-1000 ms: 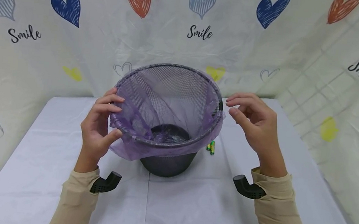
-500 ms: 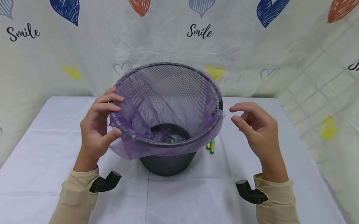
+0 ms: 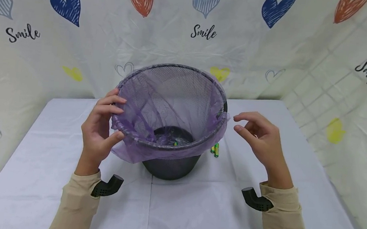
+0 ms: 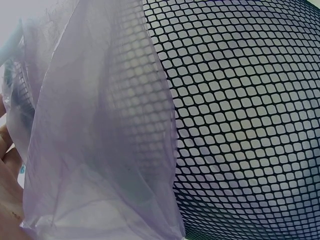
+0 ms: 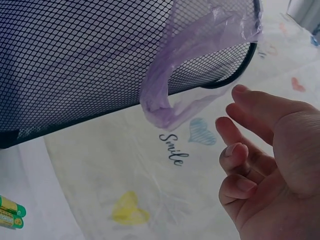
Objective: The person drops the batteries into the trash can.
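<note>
A black mesh wastebasket (image 3: 171, 168) stands tilted toward me, lined with a thin purple plastic bag (image 3: 133, 152) folded over its rim. With fingers over the rim and thumb at its near side, my left hand (image 3: 99, 132) holds the wastebasket by its left edge. A small green battery (image 3: 175, 143) shows at the bottom inside the liner. My right hand (image 3: 260, 140) hovers right of the rim, fingers loosely bent, thumb and forefinger apart, nothing between them. In the right wrist view, the hand (image 5: 275, 155) is near the bag's loose fold but apart from it.
Green batteries (image 3: 216, 150) lie on the white-covered table (image 3: 227, 207), right beside the wastebasket and partly hidden by it. Behind the table hangs a pale curtain (image 3: 170, 39) printed with hearts and "Smile". Black wrist-worn devices (image 3: 108, 186) jut from both sleeves.
A green battery has come into view at the bottom of the bag. My right hand has moved down slightly and away from the rim. My left hand keeps its hold.
</note>
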Demonstrator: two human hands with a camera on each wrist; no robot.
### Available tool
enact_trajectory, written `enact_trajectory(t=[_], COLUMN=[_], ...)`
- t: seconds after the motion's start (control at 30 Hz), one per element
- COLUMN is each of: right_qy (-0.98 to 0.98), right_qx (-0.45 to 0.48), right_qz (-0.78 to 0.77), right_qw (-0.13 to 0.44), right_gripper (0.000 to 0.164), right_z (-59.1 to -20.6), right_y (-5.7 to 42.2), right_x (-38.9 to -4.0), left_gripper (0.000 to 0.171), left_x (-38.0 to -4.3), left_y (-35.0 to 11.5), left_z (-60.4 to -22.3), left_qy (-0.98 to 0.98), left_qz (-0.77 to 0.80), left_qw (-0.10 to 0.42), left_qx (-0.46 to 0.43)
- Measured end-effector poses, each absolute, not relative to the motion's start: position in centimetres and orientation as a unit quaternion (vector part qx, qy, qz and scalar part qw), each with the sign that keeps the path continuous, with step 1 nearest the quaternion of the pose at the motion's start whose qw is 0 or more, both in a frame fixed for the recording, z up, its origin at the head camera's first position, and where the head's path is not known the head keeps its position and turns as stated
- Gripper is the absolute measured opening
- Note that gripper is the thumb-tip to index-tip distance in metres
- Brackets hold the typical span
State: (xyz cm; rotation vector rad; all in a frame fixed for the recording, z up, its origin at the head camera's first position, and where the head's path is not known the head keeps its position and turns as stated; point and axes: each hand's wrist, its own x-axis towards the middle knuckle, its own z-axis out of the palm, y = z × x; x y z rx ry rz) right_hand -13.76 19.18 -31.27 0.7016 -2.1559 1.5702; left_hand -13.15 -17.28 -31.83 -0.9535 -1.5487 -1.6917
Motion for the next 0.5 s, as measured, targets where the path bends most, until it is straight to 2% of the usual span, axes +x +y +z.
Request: enact_trajectory(t=[0.2,0.5], right_qy=[-0.796,-0.798], right_qx=[0.222,0.227], right_qz=[0.54,0.539], right_qw=[0.16,0.146], right_gripper=[0.024,0.024], right_z=[-32.1,-32.9], right_y=[19.5,19.7], right_x=[-13.8,-14.2], left_gripper=[0.051,0.051], left_x=[-13.2,-13.2], left_y=[-17.4,-17.5], left_z=[-31.9,-32.0], left_qy=[-0.599,-0.6], left_qz=[-0.639,-0.638], left_qw=[0.32,0.32], left_qx=[-0.361,-0.361])
